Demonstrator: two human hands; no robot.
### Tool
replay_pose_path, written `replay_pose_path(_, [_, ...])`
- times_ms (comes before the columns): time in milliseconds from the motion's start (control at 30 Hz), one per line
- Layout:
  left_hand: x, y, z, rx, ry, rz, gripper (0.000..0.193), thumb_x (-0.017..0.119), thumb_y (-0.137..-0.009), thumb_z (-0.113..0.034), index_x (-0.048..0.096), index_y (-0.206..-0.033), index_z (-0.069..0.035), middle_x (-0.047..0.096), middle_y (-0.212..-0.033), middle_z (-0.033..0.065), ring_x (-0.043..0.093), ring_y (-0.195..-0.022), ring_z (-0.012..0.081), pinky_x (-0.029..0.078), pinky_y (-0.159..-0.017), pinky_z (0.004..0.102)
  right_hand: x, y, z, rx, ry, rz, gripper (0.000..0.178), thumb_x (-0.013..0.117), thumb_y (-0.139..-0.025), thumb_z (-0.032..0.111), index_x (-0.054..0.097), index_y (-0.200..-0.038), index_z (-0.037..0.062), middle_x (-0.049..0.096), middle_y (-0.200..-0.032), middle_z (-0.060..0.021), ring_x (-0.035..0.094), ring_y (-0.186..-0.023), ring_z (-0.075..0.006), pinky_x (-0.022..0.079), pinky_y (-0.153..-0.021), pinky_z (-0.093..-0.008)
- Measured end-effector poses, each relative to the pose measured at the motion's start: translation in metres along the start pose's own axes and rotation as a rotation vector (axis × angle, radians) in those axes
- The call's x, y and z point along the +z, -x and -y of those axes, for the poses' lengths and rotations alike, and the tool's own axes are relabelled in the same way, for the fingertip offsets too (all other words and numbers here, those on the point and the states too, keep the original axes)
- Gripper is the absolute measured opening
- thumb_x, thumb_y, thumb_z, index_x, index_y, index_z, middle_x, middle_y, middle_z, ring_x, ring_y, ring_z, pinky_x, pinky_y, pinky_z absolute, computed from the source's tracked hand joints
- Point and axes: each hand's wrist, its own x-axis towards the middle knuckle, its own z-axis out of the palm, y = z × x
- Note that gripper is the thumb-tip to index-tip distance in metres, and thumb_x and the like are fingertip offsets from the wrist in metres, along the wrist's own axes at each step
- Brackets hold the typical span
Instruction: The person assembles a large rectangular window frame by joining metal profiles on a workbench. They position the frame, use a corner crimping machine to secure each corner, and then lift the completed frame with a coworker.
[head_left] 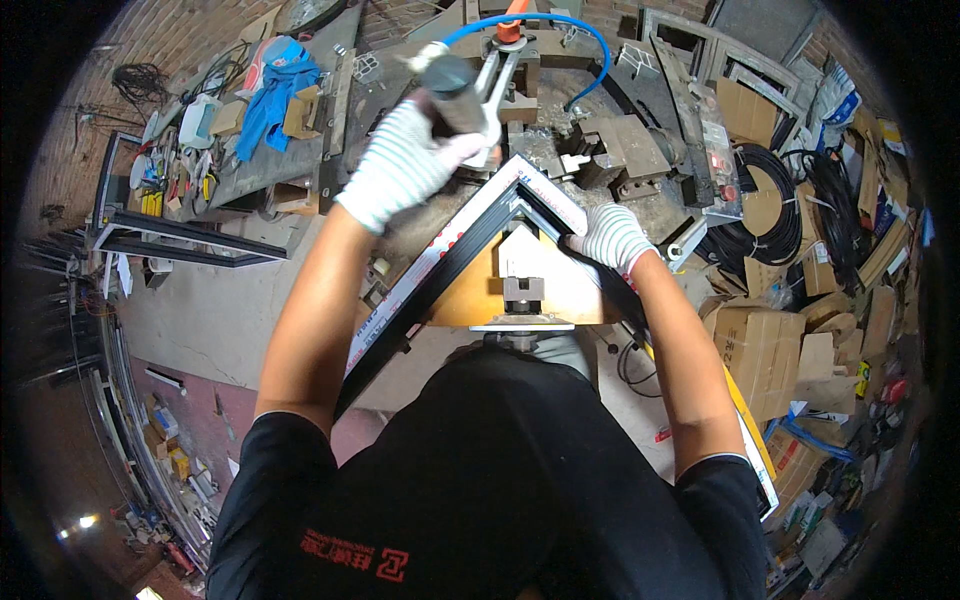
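The left hand (400,165) is wrapped round a dark cylinder (455,95); the right hand (615,238) holds the window frame (432,285), which looks stiff and long, best held by its sides

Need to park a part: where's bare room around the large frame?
Free: grey floor between the small black frame, reddish floor and left forearm. Crowded: past the corner of the large frame, metal blocks; far right, cardboard boxes and black cable.

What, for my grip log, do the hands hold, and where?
Right hand: V-shaped frame, right bar near its corner. Left hand: apparently dark-topped cylinder, lower body.
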Motion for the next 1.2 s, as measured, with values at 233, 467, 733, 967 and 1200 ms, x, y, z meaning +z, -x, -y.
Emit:
replay_pose_path(233, [0.039, -0.015, -0.023, -0.1, 0.008, 0.01, 0.061, 0.095, -0.08, -0.026, 0.066, -0.126, 0.002, 0.078, -0.118, 0.0161, 0.076, -0.107, 0.0232, 0.06, -0.099, 0.0366, 0.007, -0.005, -0.006, 0.027, 0.007, -0.013, 0.063, 0.073, -0.078, 0.058, 0.08, -0.094, -0.0028, 0.073, -0.085, -0.0299, 0.074, -0.084, -0.0447, 0.059, -0.081, -0.0478])
replay_pose_path(467, [0.057, -0.019, -0.01, -0.065, 0.045, -0.048, 0.056, 0.093, -0.083, -0.028, 0.07, -0.125, 0.0, 0.078, -0.118, 0.0158, 0.076, -0.103, 0.0224, 0.06, -0.091, 0.0353, 0.016, -0.01, -0.015, 0.013, 0.017, -0.034, 0.066, 0.073, -0.078, 0.061, 0.08, -0.091, -0.004, 0.073, -0.082, -0.0295, 0.075, -0.082, -0.0448, 0.059, -0.08, -0.048])
replay_pose_path(733, [0.058, 0.071, 0.023, -0.115, -0.007, -0.233, 0.054, 0.088, -0.085, -0.037, 0.069, -0.12, -0.001, 0.069, -0.113, 0.0171, 0.069, -0.098, 0.0319, 0.056, -0.089, 0.0401, 0.012, -0.007, -0.011, 0.02, 0.027, -0.029, 0.068, 0.073, -0.079, 0.061, 0.078, -0.092, -0.0057, 0.072, -0.083, -0.0325, 0.074, -0.083, -0.046, 0.058, -0.08, -0.0496])
replay_pose_path(967, [0.076, 0.125, 0.079, -0.433, -0.435, 0.329, 0.053, 0.079, -0.089, -0.046, 0.067, -0.117, -0.002, 0.072, -0.111, 0.0235, 0.072, -0.104, 0.0419, 0.059, -0.092, 0.0486, 0.012, -0.007, -0.006, 0.092, -0.004, 0.049, 0.071, 0.073, -0.083, 0.066, 0.079, -0.105, -0.0012, 0.077, -0.094, -0.0272, 0.076, -0.092, -0.0425, 0.058, -0.088, -0.0477])
replay_pose_path(1200, [0.075, 0.119, 0.082, -0.576, -0.425, 0.429, 0.059, 0.077, -0.09, -0.043, 0.063, -0.128, 0.0, 0.076, -0.107, 0.0259, 0.075, -0.102, 0.0417, 0.059, -0.092, 0.0482, -0.002, 0.034, -0.005, 0.182, 0.046, 0.153, 0.076, 0.078, -0.084, 0.056, 0.066, -0.131, -0.0026, 0.076, -0.112, -0.0281, 0.075, -0.104, -0.0437, 0.058, -0.094, -0.0488])
